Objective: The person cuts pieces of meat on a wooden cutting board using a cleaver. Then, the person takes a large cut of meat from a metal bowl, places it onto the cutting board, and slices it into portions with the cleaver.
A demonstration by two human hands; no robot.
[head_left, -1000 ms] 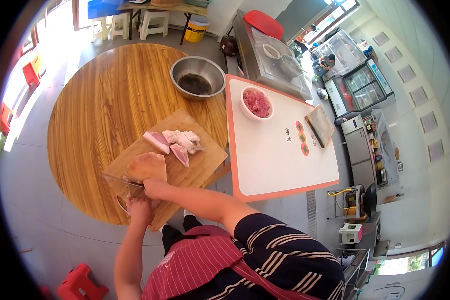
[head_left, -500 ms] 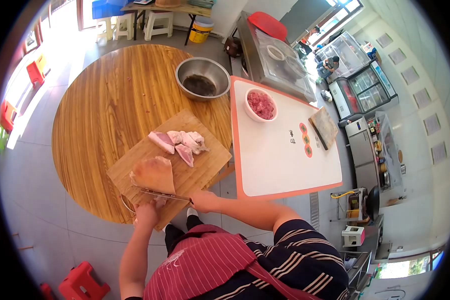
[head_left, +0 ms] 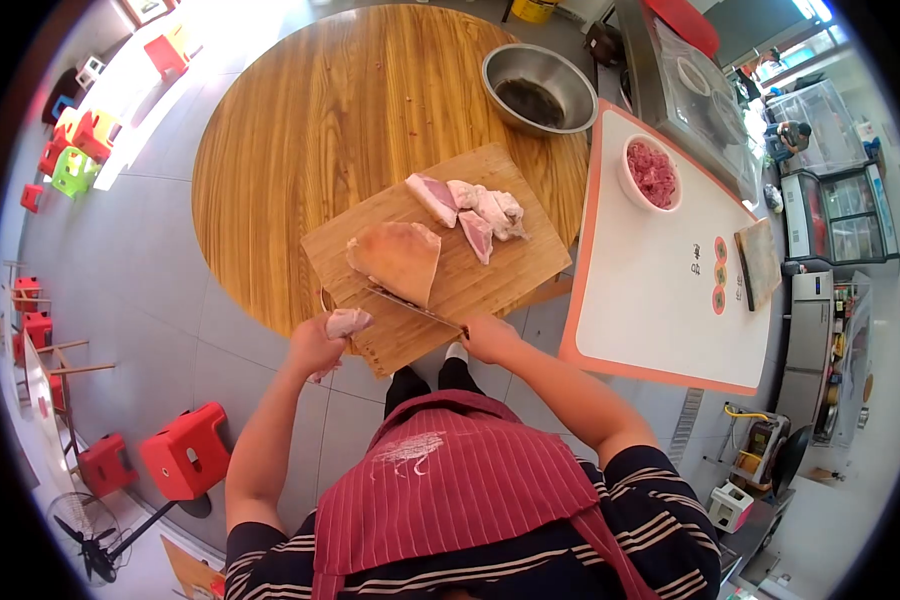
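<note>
My left hand (head_left: 315, 345) is closed on a pale pink piece of meat (head_left: 348, 322), off the near left edge of the wooden cutting board (head_left: 510, 290). My right hand (head_left: 490, 338) grips the handle of a knife (head_left: 415, 307), whose blade lies along the near side of a large skin-covered piece of meat (head_left: 398, 258). Blade and large piece are on the board, or so close that I cannot see a gap. Several smaller cut pieces (head_left: 478, 230) sit towards the board's far right.
The board rests on a round wooden table (head_left: 270, 150) with a metal bowl (head_left: 540, 88) holding dark liquid. On the white table (head_left: 660, 300) at right are a bowl of chopped meat (head_left: 651, 173) and a rectangular block (head_left: 759, 264). A red stool (head_left: 185, 452) stands lower left.
The view has shifted, moving the tables right and up in the picture. My left hand has come away from the large meat with a piece; my right hand has drawn the knife back to the right.
</note>
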